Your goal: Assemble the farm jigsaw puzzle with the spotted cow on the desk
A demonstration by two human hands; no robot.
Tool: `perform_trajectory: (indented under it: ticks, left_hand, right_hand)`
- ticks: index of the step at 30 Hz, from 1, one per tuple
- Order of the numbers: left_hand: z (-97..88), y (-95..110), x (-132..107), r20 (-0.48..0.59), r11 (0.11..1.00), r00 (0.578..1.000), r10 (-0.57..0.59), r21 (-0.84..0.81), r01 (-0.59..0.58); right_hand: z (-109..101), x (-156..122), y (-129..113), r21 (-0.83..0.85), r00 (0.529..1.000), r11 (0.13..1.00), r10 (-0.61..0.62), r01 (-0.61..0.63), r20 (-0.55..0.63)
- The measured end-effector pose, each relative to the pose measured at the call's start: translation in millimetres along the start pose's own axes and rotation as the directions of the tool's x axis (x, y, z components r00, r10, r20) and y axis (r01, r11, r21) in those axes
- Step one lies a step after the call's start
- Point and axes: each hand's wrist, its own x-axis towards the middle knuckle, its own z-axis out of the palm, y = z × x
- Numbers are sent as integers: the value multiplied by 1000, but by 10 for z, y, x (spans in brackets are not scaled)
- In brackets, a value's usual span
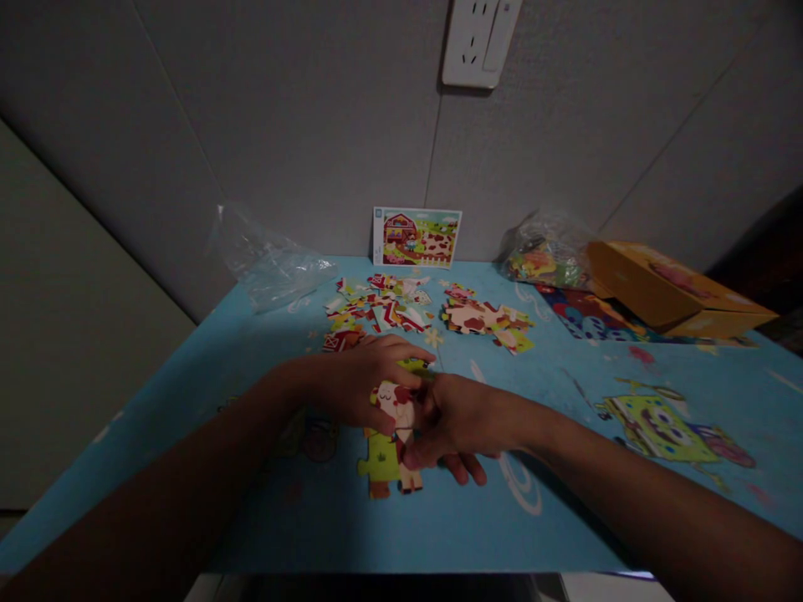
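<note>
Both my hands meet over a small joined cluster of puzzle pieces (390,456) on the blue cartoon-printed table (439,518). My left hand (360,380) lies on the cluster's upper part, fingers curled over a piece with a pink animal face. My right hand (455,422) presses in from the right, its fingers pinched on the edge of the same pieces. Loose puzzle pieces (376,311) lie in a heap beyond my hands. A partly joined group (486,319) with brown-spotted shapes lies to their right.
A reference picture card (417,237) leans against the wall. A crumpled clear plastic bag (269,263) lies at back left. A bag of more pieces (545,251) and a yellow box (671,288) sit at back right. A wall socket (480,42) is above.
</note>
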Motion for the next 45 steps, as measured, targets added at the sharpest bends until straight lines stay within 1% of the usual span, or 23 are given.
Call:
perform_trajectory:
  ticks: [5,11,13,19,25,32,37,45]
  left_hand:
    - [2,-4,-12,-9,1000,1000,8,3,-8]
    - [13,-28,-9,0,1000,1000,9,-1,-9]
    - [8,-33,-10,11,1000,1000,10,-10,-10]
    - [-1,-47,-30,98,996,995,-13,-89,22]
    - [-17,-30,-22,103,994,994,-26,-100,36]
    - [15,-31,-17,76,995,996,-41,-86,47]
    - [37,-45,-27,47,991,998,-41,-124,46]
    - [38,1,-11,74,993,994,-75,-91,82]
  right_hand:
    - [15,28,40,27,1000,999,-29,29,-13]
    - [28,42,77,84,996,995,-44,50,-71]
    - [27,39,80,72,997,996,-40,45,-62]
    - [19,13,48,34,1000,999,0,1,-25]
    - [10,6,43,4,1000,1000,0,0,9]
    - [18,-17,4,-18,999,1000,24,-24,32]
    - [29,-42,-45,-54,998,997,55,-53,26]
    - [42,-24,-44,-63,998,997,53,-52,24]
